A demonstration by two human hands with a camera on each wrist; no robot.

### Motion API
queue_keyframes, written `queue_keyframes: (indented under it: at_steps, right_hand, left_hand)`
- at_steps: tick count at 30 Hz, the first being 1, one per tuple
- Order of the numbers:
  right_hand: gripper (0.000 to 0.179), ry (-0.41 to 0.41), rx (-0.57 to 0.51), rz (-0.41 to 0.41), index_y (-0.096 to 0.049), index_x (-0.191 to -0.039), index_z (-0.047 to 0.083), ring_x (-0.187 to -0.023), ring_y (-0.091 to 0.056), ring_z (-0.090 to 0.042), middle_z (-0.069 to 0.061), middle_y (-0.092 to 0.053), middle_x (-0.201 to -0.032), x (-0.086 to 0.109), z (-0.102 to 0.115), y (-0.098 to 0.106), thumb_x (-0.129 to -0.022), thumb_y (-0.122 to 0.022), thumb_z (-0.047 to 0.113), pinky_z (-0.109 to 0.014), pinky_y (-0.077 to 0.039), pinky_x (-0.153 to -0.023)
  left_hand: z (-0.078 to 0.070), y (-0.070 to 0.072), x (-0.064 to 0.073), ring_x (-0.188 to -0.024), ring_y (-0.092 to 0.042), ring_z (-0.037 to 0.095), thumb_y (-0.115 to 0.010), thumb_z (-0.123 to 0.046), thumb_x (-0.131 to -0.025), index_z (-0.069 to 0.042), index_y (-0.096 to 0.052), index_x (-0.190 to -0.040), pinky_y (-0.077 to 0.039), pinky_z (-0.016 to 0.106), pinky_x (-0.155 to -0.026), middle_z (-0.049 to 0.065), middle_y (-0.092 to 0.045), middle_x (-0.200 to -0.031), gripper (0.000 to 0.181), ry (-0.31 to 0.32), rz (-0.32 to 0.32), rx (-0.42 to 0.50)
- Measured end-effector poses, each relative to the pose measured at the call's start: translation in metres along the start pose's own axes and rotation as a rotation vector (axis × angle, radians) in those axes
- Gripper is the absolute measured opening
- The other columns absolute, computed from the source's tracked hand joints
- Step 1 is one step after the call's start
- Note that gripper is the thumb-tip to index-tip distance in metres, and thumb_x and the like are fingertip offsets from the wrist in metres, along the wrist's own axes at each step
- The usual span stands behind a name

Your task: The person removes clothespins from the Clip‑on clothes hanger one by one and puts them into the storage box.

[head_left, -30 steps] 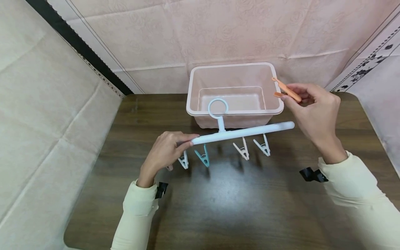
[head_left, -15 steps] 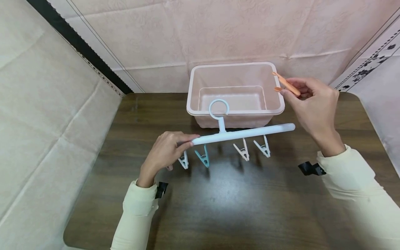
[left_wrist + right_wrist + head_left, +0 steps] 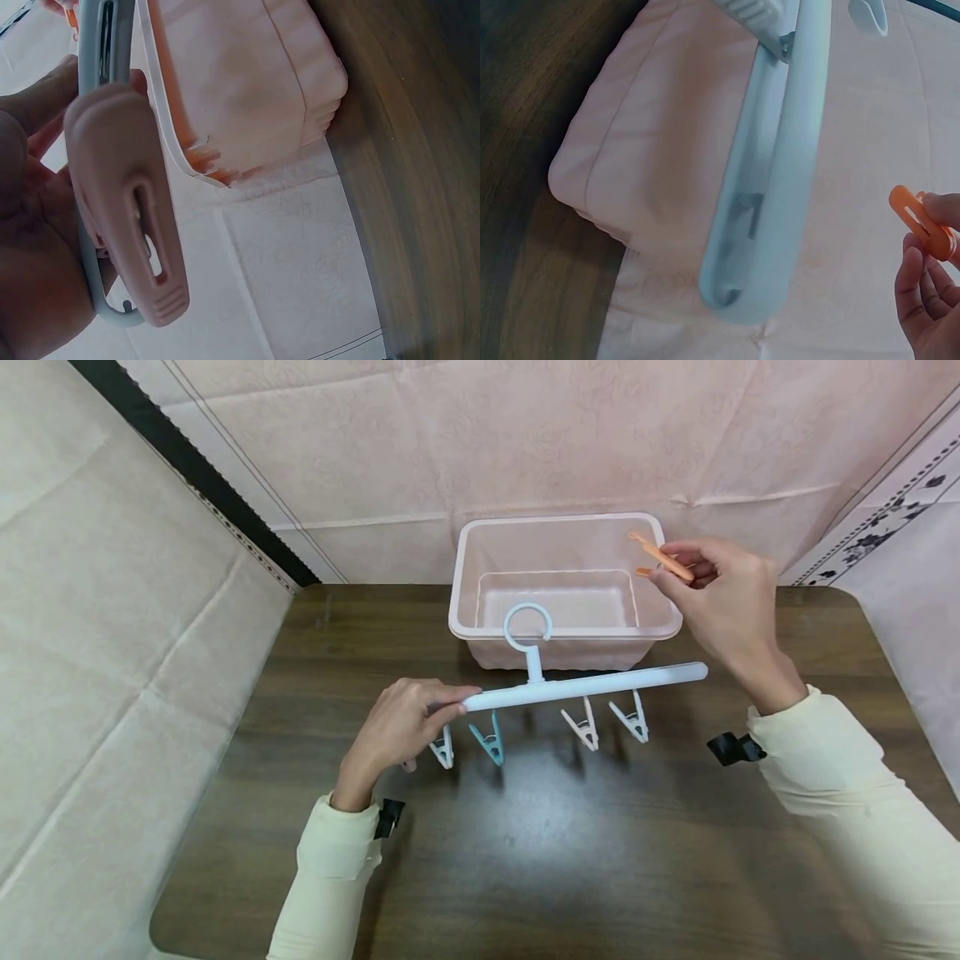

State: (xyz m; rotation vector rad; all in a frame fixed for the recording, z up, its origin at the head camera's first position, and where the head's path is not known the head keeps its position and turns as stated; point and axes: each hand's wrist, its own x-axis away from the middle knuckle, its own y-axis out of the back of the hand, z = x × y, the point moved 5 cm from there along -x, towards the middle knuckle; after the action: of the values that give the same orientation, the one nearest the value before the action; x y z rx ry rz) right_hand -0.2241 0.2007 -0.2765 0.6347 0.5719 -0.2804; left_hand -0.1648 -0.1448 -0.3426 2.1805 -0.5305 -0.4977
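Observation:
My left hand (image 3: 397, 722) pinches the left end of a pale blue clothes hanger (image 3: 592, 687), its hook pointing toward the bin. Several clips hang under the bar: a white one (image 3: 444, 753), a teal clip (image 3: 492, 747), a pale pink clip (image 3: 588, 732) and a pale blue clip (image 3: 638, 727). Mostly hidden from above by the left hand, a dusky pink clip (image 3: 124, 195) fills the left wrist view. My right hand (image 3: 731, 602) pinches an orange clip (image 3: 667, 562) between thumb and fingers, with the clip's tips over the right side of the pink bin (image 3: 600, 632).
The bin stands at the back of a dark wooden table (image 3: 540, 843), just behind the hanger. A cloth-covered wall (image 3: 555, 435) rises directly behind it, and pale cloth also covers both sides.
My right hand has moved left and slightly back with the orange clip, bringing it over the bin's right side. The left hand and the hanger stay nearly still.

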Motion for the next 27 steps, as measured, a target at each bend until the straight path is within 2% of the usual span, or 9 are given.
queue_keyframes:
  at_steps: [3,7,10,15,19,27]
  right_hand:
    - [0.025,-0.001,0.026,0.028,-0.077,-0.108,0.000,-0.067,-0.056,0.006,-0.015,-0.072,-0.086,-0.003,0.000,-0.003,-0.085,-0.081,0.010,-0.008,-0.043,-0.064]
    - [0.022,-0.018,0.071,0.084,-0.077,-0.106,0.000,-0.066,-0.053,0.007,-0.015,-0.072,-0.086,-0.006,-0.004,-0.011,-0.086,-0.079,0.010,-0.009,-0.039,-0.062]
    - [0.021,-0.021,0.113,0.145,-0.077,-0.105,0.001,-0.065,-0.055,0.000,-0.014,-0.073,-0.085,-0.007,-0.010,-0.021,-0.086,-0.079,0.011,-0.011,-0.037,-0.059]
    - [0.023,0.011,0.210,0.250,-0.076,-0.104,0.000,-0.067,-0.061,-0.019,-0.014,-0.072,-0.083,-0.006,-0.020,-0.037,-0.086,-0.080,0.013,-0.018,-0.037,-0.057]
    - [0.021,-0.013,0.243,0.317,-0.075,-0.104,-0.001,-0.067,-0.062,-0.023,-0.015,-0.071,-0.082,-0.004,-0.028,-0.044,-0.087,-0.078,0.011,-0.021,-0.037,-0.054]
    - [0.020,-0.013,0.224,0.339,-0.075,-0.102,-0.001,-0.069,-0.064,-0.024,-0.014,-0.072,-0.081,0.003,-0.031,-0.050,-0.086,-0.080,0.010,-0.023,-0.040,-0.055]
  left_hand:
    - [0.000,0.001,0.000,-0.058,-0.050,0.009,-0.074,-0.009,-0.092,-0.015,-0.075,-0.121,-0.043,0.031,-0.052,0.002,-0.074,-0.097,0.030,-0.002,-0.004,-0.008]
    - [0.000,0.000,0.001,-0.058,-0.051,0.008,-0.074,-0.010,-0.091,-0.016,-0.075,-0.121,-0.044,0.031,-0.053,0.001,-0.074,-0.096,0.030,-0.007,0.000,-0.012]
    - [-0.001,-0.001,0.002,-0.058,-0.051,0.008,-0.074,-0.010,-0.091,-0.015,-0.075,-0.121,-0.045,0.031,-0.053,0.001,-0.074,-0.095,0.030,-0.010,0.006,-0.011]
    - [-0.002,-0.002,0.003,-0.056,-0.051,0.007,-0.074,-0.010,-0.092,-0.016,-0.076,-0.120,-0.044,0.030,-0.050,0.001,-0.074,-0.095,0.030,-0.004,0.005,-0.014]
    - [-0.003,-0.002,0.004,-0.055,-0.051,0.006,-0.074,-0.010,-0.092,-0.017,-0.076,-0.120,-0.044,0.029,-0.048,0.001,-0.073,-0.095,0.029,-0.003,0.007,-0.015]
    - [-0.002,-0.003,0.004,-0.058,-0.052,0.007,-0.074,-0.010,-0.092,-0.016,-0.076,-0.120,-0.044,0.029,-0.049,0.001,-0.074,-0.098,0.029,-0.006,0.010,-0.011]
